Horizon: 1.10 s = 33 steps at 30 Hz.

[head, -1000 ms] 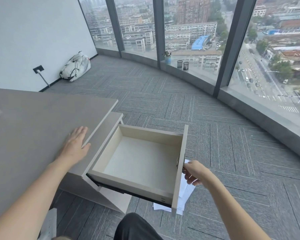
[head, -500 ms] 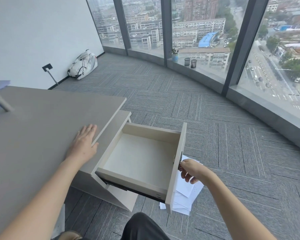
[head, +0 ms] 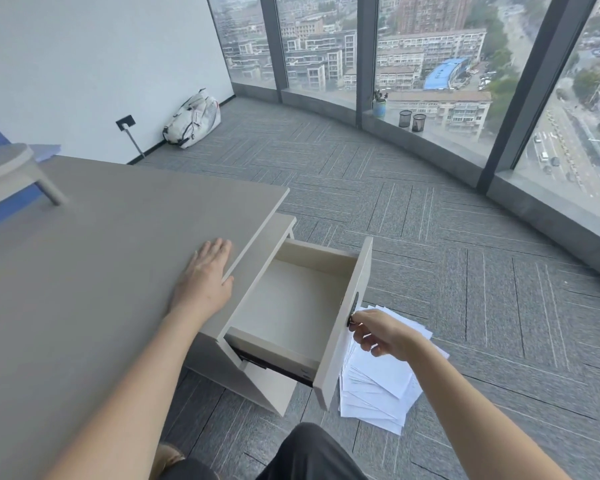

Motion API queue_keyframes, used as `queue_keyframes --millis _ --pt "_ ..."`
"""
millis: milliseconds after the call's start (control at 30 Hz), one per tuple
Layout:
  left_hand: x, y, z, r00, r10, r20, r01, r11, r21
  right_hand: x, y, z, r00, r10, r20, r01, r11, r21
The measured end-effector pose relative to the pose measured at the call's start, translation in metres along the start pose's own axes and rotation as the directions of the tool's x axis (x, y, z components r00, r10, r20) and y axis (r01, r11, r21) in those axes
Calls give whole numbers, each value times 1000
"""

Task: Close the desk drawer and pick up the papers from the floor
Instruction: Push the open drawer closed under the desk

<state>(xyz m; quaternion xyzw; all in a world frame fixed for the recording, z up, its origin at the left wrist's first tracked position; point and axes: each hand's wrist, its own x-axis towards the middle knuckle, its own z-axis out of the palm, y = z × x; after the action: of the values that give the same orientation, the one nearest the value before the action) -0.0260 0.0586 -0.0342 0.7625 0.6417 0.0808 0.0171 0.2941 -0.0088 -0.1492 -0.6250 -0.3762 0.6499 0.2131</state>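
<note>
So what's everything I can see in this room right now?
desk: one, grey, left
drawer: one, beige, empty, pulled out from desk
papers: one stack, white, floor beside drawer
bag: one, white, by far wall
mesh cups: two, black, window ledge
plant pot: one, blue, window ledge
left hand: flat on desk edge
right hand: fingers at the drawer front's dark handle

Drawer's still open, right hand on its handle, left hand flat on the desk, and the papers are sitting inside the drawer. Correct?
Not quite. The papers are not inside the drawer, which is empty; the head view shows them fanned out on the carpet below its front panel. The rest stands: the drawer is open, the right hand is at its handle, and the left hand lies flat on the desk.
</note>
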Motion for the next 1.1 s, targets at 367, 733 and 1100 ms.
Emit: queue_keyframes --millis 367,733,1100 --pt "-2 1 -1 1000 9 -14 -8 1000 18 37 -39 54 999 -27 34 29 999 -41" --pt "-4 1 2 999 9 -33 -8 1000 16 72 -67 104 999 -18 51 17 1000 15" --pt "-3 2 1 999 16 -38 -15 999 29 93 -84 126 997 -7 77 4 999 37"
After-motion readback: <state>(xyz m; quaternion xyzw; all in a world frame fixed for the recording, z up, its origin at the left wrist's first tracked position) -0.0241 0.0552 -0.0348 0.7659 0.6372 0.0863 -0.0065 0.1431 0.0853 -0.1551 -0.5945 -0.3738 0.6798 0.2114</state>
